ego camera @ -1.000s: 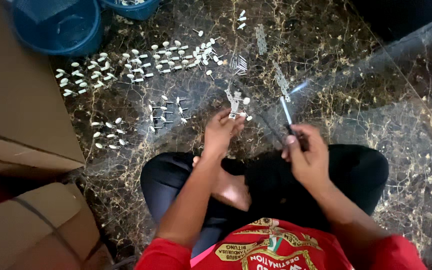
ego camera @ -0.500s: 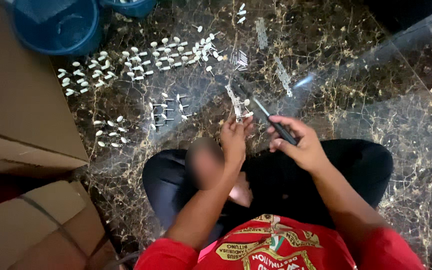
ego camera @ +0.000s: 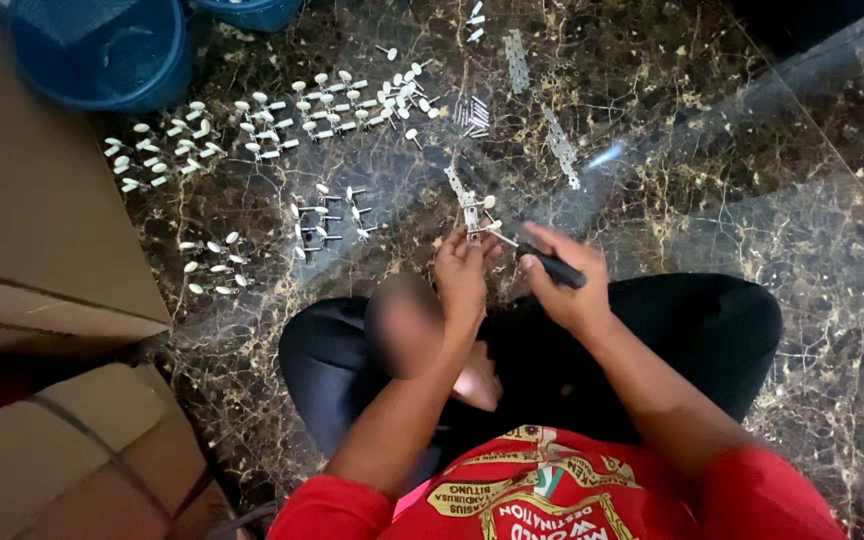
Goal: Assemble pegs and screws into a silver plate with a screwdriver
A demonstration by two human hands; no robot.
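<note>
Many finished white-knobbed tuning pegs (ego camera: 282, 120) lie in rows on the marble floor (ego camera: 712, 130).
Your left hand (ego camera: 464, 270) fingers pinch a metal peg strip (ego camera: 469, 200); your right hand (ego camera: 567, 275) grips a screwdriver (ego camera: 542, 262); bare strips (ego camera: 559, 148) remain.

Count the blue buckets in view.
2. One large blue bucket sits at the top left beside the cardboard boxes; a second bucket is cut off by the top edge, just right of it.
</note>
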